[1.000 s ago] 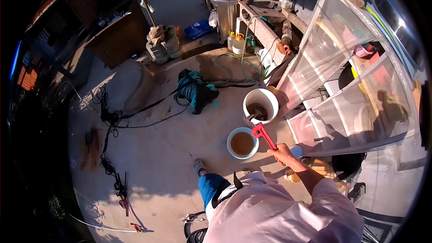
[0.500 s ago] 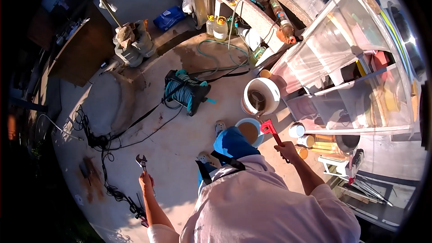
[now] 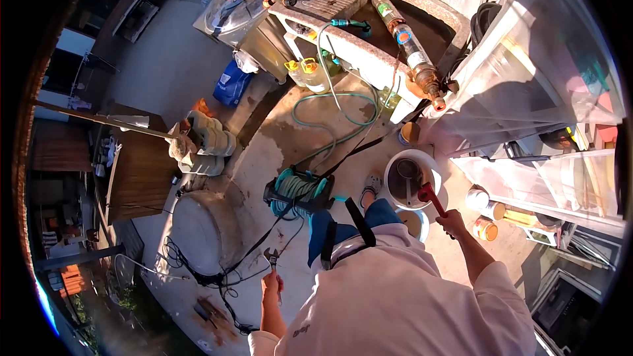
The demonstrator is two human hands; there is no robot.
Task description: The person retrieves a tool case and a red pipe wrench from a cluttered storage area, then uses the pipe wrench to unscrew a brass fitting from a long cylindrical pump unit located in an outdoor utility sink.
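My left hand (image 3: 273,285) grips a silver adjustable wrench (image 3: 271,258), held upright over the pale concrete beside a tangle of black cords (image 3: 214,278). Farther right, my right hand (image 3: 453,225) is closed around the handle of a red pipe wrench (image 3: 430,198), whose head overlaps the white bucket (image 3: 432,175) with a dark metal object inside. A white basin (image 3: 422,225) is partly hidden behind that bucket. A teal hose reel (image 3: 295,192) lies just ahead of my legs, near my sandalled foot (image 3: 371,186).
A stone sink (image 3: 442,16) holds a long metal-and-plastic cylinder (image 3: 409,46). Beside it stand a steel container (image 3: 267,46), yellow-capped jugs (image 3: 313,76) and a blue bag (image 3: 231,82). A mesh-covered rack (image 3: 541,86) lines the right. A wooden board (image 3: 135,178) and weighted pole (image 3: 204,142) are left.
My left hand has come into view with the adjustable wrench. I have stepped forward, so the sink and reel sit nearer and the view has turned. The pipe wrench stays in my right hand.
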